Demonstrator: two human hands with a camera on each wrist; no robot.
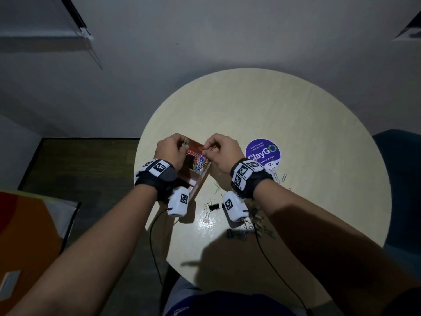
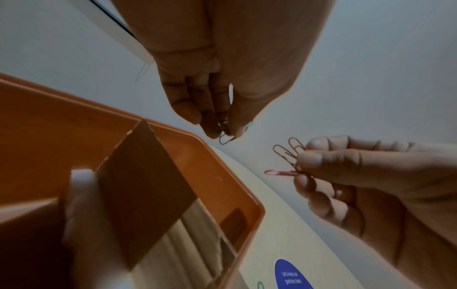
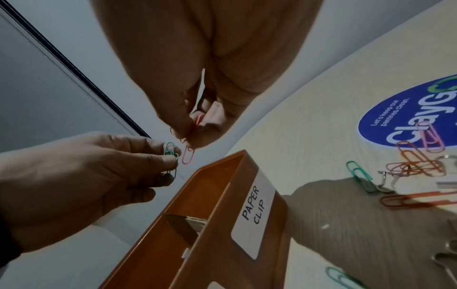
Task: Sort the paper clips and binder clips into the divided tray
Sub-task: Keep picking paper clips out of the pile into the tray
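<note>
Both forearms are reaching forward, bare, each wrist wearing a dark strap with white marker blocks. The left hand (image 1: 170, 148) is curling its fingers (image 2: 190, 101) inward, thumb meeting fingertips in a pinch on green paper clips (image 3: 170, 151). The right hand (image 1: 222, 151) is mirroring that pose close beside it, thumb and forefinger pinching red paper clips (image 2: 288, 156) while the remaining fingers are folding toward the palm. The two hands are facing each other, knuckles up, fingertips near but apart.
</note>
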